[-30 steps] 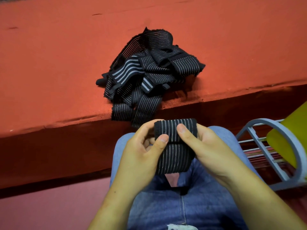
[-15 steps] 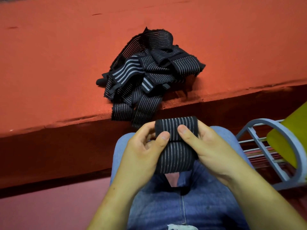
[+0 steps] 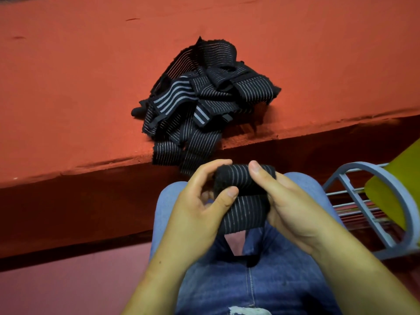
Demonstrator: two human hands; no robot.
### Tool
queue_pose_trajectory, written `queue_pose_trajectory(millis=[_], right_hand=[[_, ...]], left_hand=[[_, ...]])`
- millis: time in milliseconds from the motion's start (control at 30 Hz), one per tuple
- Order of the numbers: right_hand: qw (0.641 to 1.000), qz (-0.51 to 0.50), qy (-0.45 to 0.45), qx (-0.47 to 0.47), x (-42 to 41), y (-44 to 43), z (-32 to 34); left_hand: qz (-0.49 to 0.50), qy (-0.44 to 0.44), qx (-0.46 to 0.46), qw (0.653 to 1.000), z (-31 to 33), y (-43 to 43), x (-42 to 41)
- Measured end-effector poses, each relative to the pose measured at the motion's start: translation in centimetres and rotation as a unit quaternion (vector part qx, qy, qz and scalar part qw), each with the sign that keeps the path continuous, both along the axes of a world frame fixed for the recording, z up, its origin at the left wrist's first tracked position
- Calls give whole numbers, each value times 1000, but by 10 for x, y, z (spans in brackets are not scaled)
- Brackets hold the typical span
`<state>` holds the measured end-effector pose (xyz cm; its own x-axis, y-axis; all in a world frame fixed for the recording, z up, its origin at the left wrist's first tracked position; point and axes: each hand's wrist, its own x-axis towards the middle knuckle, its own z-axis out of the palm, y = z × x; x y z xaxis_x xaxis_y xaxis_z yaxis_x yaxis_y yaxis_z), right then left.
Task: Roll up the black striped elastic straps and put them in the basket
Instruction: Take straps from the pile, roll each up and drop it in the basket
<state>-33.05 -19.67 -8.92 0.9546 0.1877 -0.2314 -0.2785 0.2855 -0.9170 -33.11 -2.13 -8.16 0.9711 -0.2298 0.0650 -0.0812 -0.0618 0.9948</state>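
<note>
Both hands are over the lap in jeans [image 3: 227,283]: the left hand [image 3: 195,214] and right hand [image 3: 293,208] grip one partly rolled black striped strap [image 3: 241,178] between them. The fingers [image 3: 211,167] curl round the roll's ends, the right thumb on top and the left thumb pressed on the flat tail hanging below. The other straps lie in a loose pile [image 3: 204,105] near the front edge of the red counter [image 3: 68,98], some ends drooping over. A grey wire basket [image 3: 386,176] stands at right, apart from the hands.
</note>
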Motion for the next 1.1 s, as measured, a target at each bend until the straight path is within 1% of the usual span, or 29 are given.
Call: queue_pose_trajectory(millis=[100, 200, 367, 467, 567, 833, 967, 1100], right_hand=[[1000, -13, 9, 6, 0, 2, -1], [1000, -20, 5, 1, 0, 1, -4], [997, -61, -22, -36, 2, -1, -6], [995, -89, -30, -39, 4, -2, -8], [993, -109, -21, -42, 4, -5, -6], [988, -151, -13, -40, 5, -5, -5], [988, -151, -9, -34, 5, -5, -4], [987, -152, -13, -50, 4, -6, -4]], left_hand=[[-16, 22, -5, 1000, -4, -3, -2], [-6, 41, -20, 999, -6, -5, -1], [-6, 40, -18, 999, -7, 0, 0], [23, 29, -23, 999, -9, 4, -2], [23, 23, -34, 999, -10, 8, -6], [12, 42, -25, 999, -11, 9, -8], [8, 42, -21, 999, -13, 9, -8], [1, 52, -14, 999, -14, 10, -9]])
